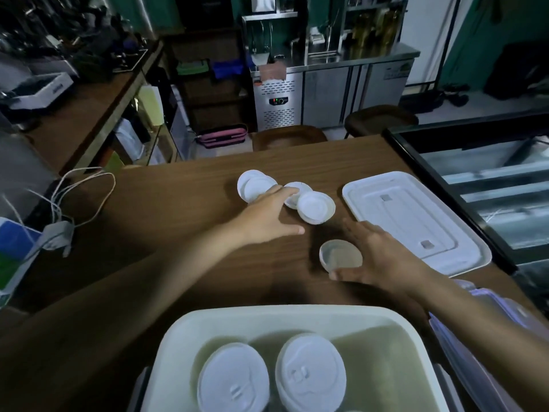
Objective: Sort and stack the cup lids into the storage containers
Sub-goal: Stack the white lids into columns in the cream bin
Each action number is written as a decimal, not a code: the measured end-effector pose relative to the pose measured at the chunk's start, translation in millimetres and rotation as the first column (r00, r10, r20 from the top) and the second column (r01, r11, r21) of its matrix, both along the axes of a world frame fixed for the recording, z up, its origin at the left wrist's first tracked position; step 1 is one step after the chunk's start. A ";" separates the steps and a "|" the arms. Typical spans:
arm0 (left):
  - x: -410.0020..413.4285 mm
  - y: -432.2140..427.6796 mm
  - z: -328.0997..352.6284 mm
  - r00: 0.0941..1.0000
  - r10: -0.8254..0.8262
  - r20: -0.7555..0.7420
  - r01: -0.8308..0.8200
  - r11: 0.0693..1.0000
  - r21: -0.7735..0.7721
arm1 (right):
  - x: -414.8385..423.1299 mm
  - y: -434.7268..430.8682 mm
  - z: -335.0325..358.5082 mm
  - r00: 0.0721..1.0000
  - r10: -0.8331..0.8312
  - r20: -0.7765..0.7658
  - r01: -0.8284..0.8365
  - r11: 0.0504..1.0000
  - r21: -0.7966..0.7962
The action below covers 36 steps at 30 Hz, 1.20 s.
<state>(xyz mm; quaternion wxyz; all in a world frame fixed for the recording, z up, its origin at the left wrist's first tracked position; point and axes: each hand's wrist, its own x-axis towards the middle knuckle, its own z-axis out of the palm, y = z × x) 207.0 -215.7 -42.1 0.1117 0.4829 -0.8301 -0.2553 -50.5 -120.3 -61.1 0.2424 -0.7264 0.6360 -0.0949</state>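
Nearest us, the white storage container (178, 337) holds two stacks of cup lids (310, 373) side by side, embossed marks on top but nothing legible. Just beyond, the right hand (383, 257) lies flat with fingers straight and thumb spread wide, edging a single lid (341, 254) on the table, a flat container cover (416, 221) to its right. Farther out, the left hand (267, 215) stretches relaxed fingers onto the loose lids (315, 208); the far fridge sticker (396, 71) is too blurred to read.
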 end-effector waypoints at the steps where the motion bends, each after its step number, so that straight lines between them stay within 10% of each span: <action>1: -7.8 -5.6 -4.0 1.000 0.008 -0.009 -0.008 1.000 -0.010 | 2.0 0.3 -2.9 1.000 -0.011 -0.009 0.011 1.000 0.016; 16: -61.8 -41.1 -39.8 0.994 0.094 0.059 -0.095 0.995 0.011 | 2.6 2.1 -24.5 0.993 -0.064 0.101 0.065 0.998 -0.003; 36: 15.7 45.5 58.1 0.974 -0.021 -0.226 0.017 1.000 -0.019 | 6.2 17.0 28.5 0.957 0.019 0.288 0.012 0.994 -0.106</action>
